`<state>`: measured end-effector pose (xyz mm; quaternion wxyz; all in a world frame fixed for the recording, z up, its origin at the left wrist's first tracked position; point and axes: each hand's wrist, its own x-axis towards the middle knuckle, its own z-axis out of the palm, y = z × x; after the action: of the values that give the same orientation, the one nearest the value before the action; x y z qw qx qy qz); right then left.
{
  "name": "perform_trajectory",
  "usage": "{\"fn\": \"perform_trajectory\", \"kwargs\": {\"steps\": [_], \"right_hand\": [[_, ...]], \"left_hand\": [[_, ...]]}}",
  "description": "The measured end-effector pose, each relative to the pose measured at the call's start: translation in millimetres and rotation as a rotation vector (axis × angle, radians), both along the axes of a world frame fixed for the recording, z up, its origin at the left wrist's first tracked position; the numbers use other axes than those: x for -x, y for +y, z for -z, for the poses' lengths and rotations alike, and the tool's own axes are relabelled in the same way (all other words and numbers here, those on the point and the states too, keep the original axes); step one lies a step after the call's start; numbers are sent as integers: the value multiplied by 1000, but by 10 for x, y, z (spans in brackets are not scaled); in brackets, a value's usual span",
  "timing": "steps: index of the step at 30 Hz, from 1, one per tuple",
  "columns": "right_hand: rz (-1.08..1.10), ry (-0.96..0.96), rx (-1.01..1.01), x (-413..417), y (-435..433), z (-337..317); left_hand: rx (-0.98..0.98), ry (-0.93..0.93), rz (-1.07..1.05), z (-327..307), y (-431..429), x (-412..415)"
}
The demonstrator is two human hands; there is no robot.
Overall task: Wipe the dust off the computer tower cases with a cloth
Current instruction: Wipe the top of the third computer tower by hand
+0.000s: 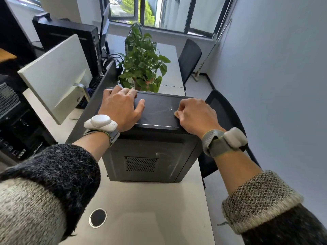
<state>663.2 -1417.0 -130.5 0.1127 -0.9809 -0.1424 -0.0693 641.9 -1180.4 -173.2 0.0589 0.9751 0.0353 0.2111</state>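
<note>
Computer tower case (150, 156), black metal and box-shaped, stands upright on the pale grey table (150, 209), close to the table's right edge. A perforated vent panel faces the onlooker. Faint wipe streaks show on the top panel and on the near face.

At far left, an open-sided black computer chassis (10, 103) sits on a neighbouring surface. Just to its right, a white flat monitor (54, 76) shows its back, tilted on a silver stand. Behind the monitor stands a second black tower (70, 38).

A round black cable grommet (97, 218) with a silver ring is set into the table, in front of the case and apart from it.

The left hand (120, 108) lies palm down on the left part of the top panel. Its fingers are close together and reach the far edge, and the thumb is spread to the right across the panel. It holds nothing. A white puck-shaped wrist device (100, 122) on a grey strap sits at this wrist.

Behind the case, a green leafy potted plant (143, 62) stands on the table.

The right hand (194, 115) rests on the right part of the top panel with its fingers curled under, pinching a small tan cloth (177, 113) against the panel. Only a corner of the cloth shows at the thumb side; the rest is hidden.

A black mesh office chair (224, 117) stands just beside the case on the right.
</note>
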Motion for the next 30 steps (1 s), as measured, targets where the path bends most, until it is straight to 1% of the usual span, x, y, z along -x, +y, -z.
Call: {"fn": "perform_trajectory", "kwargs": {"steps": [5, 11, 16, 24, 30], "right_hand": [[63, 10, 3, -92, 127, -52], [33, -23, 3, 122, 15, 28], [99, 25, -4, 9, 102, -52], [41, 15, -1, 223, -29, -13], [123, 23, -5, 72, 125, -72]], "left_hand": [[-1, 9, 5, 0, -20, 3], [-7, -8, 0, 25, -5, 22], [-6, -2, 8, -1, -31, -15], [12, -6, 6, -9, 3, 19], [11, 9, 39, -16, -7, 16]]}}
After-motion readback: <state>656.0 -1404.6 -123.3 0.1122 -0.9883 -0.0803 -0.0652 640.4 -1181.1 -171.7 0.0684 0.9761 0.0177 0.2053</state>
